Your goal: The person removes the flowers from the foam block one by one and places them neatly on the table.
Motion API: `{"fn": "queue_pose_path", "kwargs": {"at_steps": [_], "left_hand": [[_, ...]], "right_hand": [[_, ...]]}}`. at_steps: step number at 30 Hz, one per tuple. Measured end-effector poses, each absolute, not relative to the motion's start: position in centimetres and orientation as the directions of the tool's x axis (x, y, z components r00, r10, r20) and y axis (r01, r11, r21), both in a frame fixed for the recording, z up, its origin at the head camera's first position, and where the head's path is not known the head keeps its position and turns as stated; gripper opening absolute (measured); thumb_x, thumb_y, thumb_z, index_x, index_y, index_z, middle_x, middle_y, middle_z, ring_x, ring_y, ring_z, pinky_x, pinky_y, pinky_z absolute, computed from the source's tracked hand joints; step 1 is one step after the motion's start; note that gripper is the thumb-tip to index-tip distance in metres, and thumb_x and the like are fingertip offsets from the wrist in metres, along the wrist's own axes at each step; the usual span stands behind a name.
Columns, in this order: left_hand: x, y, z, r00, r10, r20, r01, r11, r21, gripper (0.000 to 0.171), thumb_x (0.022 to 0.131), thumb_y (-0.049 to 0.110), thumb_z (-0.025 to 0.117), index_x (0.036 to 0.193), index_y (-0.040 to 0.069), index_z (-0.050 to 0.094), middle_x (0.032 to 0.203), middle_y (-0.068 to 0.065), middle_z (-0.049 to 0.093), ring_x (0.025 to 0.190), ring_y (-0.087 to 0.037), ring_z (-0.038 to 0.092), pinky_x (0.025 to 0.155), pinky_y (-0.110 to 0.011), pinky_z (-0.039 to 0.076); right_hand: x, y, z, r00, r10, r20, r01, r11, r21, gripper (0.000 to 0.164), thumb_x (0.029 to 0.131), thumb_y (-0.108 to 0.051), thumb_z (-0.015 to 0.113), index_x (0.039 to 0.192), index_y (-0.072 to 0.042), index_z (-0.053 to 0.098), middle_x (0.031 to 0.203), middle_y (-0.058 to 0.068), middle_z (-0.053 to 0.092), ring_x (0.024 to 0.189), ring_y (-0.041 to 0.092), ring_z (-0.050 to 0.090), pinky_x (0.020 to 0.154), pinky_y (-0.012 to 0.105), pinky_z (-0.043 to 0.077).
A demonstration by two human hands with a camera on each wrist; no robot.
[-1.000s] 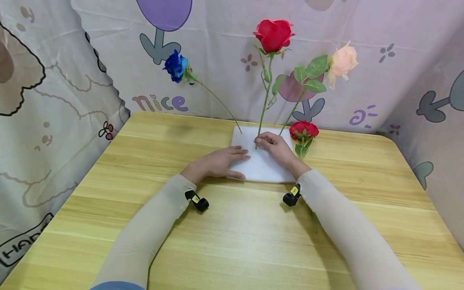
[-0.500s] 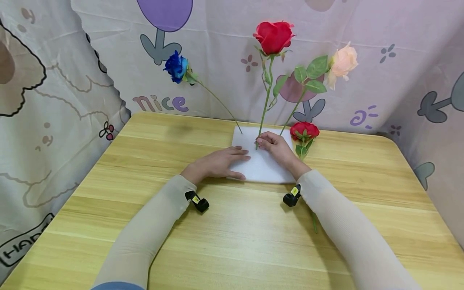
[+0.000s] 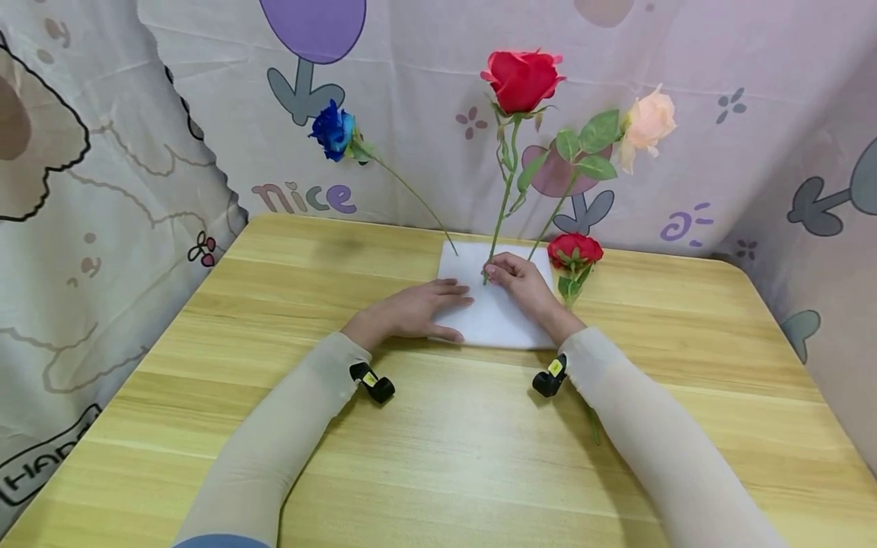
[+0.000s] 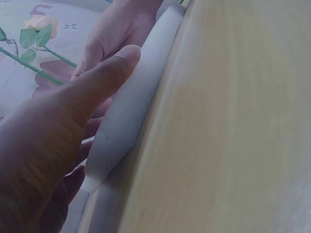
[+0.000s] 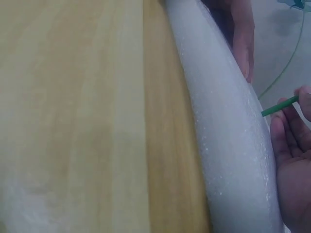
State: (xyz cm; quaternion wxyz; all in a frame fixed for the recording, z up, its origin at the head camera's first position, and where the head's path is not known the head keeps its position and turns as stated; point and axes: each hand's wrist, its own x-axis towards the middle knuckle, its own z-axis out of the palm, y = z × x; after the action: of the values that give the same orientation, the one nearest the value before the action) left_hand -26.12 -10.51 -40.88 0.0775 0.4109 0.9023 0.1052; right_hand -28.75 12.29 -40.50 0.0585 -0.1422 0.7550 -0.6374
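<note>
I have the right hand (image 3: 526,283) pinching the thin green stem (image 5: 279,106) of the tall rose with the big red bloom (image 3: 524,84). The rose stands almost upright, leaning a bit to the right, near the middle of the flat white foam block (image 3: 503,323). The foot of the stem meets the top of the block, but I can't tell if it has gone in. The left hand (image 3: 416,310) is spread, its fingers on the left side of the block.

The pinch is low, and I think that's good, since a short bit of stem bends less. I'd push down slowly and straight, and press the left hand flat so the block can't slide. The bright blue rose (image 3: 333,131) and the pale peach rose (image 3: 649,120) lean out at the back, so I should not bump them.
</note>
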Motion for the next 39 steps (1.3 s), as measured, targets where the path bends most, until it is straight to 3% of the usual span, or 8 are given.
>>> {"fn": "queue_pose_path", "kwargs": {"at_steps": [8,15,21,30,39], "left_hand": [[-26.1,-10.4,-40.9,-0.65,0.758,-0.054,0.724,0.64,0.257,0.082,0.071,0.075,0.04,0.138,0.027,0.033,0.146,0.008,0.02,0.134,-0.014,0.01,0.106,-0.035,0.018],[-26.3,-10.5,-40.9,-0.653,0.756,-0.043,0.725,0.64,0.253,0.082,0.071,0.075,0.04,0.138,0.028,0.033,0.146,0.008,0.02,0.134,-0.015,0.011,0.106,-0.035,0.017],[-26.3,-10.5,-41.0,-0.649,0.76,-0.042,0.728,0.636,0.255,0.081,0.071,0.075,0.041,0.138,0.028,0.034,0.146,0.009,0.02,0.134,-0.014,0.011,0.106,-0.034,0.017],[-26.3,-10.5,-41.0,-0.644,0.764,-0.038,0.729,0.628,0.271,0.081,0.072,0.075,0.041,0.138,0.028,0.033,0.146,0.009,0.02,0.134,-0.014,0.01,0.106,-0.037,0.017],[-26.4,-10.6,-41.2,-0.646,0.762,-0.048,0.725,0.632,0.276,0.082,0.071,0.075,0.04,0.138,0.029,0.032,0.146,0.01,0.019,0.134,-0.013,0.009,0.106,-0.037,0.017]], "right_hand": [[-28.9,12.6,-41.0,-0.948,-0.293,0.126,-0.181,0.169,-0.969,0.02,0.088,-0.019,0.056,0.098,-0.002,0.06,0.093,0.011,0.063,0.086,0.019,0.057,0.08,0.031,0.047],[-27.8,12.3,-39.3,-0.941,-0.311,0.137,-0.195,0.165,-0.967,0.018,0.09,-0.01,0.052,0.099,0.004,0.057,0.097,0.024,0.058,0.088,0.028,0.054,0.082,0.039,0.045],[-28.5,12.5,-40.4,-0.94,-0.299,0.163,-0.217,0.158,-0.963,0.02,0.088,-0.015,0.055,0.099,0.001,0.059,0.095,0.019,0.06,0.085,0.023,0.056,0.078,0.03,0.047],[-29.0,12.5,-41.5,-0.949,-0.255,0.186,-0.216,0.094,-0.972,0.022,0.087,-0.02,0.056,0.097,0.0,0.058,0.093,0.013,0.061,0.086,0.021,0.058,0.08,0.027,0.048],[-28.6,12.4,-41.4,-0.943,-0.233,0.236,-0.232,-0.048,-0.972,0.02,0.089,-0.012,0.052,0.099,0.004,0.055,0.094,0.014,0.06,0.085,0.018,0.058,0.078,0.029,0.049]]}}
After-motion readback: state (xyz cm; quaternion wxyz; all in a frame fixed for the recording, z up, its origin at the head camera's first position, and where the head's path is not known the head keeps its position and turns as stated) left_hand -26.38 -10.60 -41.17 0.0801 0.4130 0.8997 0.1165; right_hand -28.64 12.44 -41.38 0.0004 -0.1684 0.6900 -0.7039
